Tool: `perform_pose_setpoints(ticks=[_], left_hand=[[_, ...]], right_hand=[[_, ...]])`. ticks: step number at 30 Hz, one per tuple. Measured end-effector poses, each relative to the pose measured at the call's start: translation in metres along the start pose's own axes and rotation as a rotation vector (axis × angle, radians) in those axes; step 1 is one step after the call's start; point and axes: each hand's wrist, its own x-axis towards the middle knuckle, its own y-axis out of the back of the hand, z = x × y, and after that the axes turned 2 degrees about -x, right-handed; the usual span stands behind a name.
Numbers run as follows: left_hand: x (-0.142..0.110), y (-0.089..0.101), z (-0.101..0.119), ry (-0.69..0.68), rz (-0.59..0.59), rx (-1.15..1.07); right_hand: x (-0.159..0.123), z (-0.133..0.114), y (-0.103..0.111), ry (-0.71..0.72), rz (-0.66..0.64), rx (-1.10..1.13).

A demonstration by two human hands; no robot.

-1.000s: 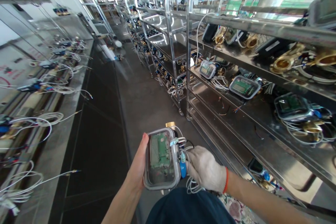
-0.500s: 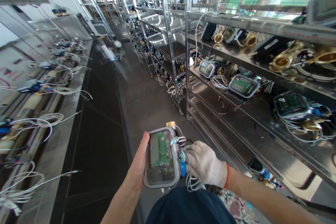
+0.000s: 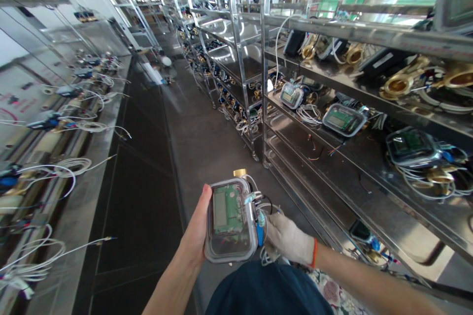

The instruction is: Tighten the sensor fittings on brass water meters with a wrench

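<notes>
Here both hands (image 3: 195, 236) grip a clear-lidded meter (image 3: 231, 221)

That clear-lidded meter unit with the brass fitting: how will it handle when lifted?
The clear-lidded meter unit is probably heavy for its size, given the brass fitting. Its smooth plastic lid may be slippery. The loose white cables by the gloved right hand look floppy, apt to snag.

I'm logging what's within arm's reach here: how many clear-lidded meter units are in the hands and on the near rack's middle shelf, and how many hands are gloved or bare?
Clear-lidded meter units in the hands: 1
Clear-lidded meter units on the near rack's middle shelf: 3
Gloved hands: 1, the right hand
Bare hands: 1, the left hand
Total: 4 units, 2 hands
</notes>
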Motion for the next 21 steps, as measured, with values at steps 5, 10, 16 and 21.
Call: perform_pose_setpoints(ticks=[5, 10, 16, 21], left_hand=[[0.003, 0.006, 0.0, -0.008, 0.009, 0.006], [0.003, 0.008, -0.001, -0.015, -0.016, -0.02], [0.011, -0.001, -0.012, -0.152, 0.028, -0.109], [0.023, 0.002, -0.01, -0.273, 0.133, -0.219]], right_hand=[[0.003, 0.007, 0.001, 0.229, 0.082, -0.255], [0.005, 0.006, 0.0, 0.251, 0.147, -0.147], [0.003, 0.002, 0.002, -0.243, 0.217, 0.029], [-0.017, -0.004, 0.003, -0.339, 0.476, -0.091]])
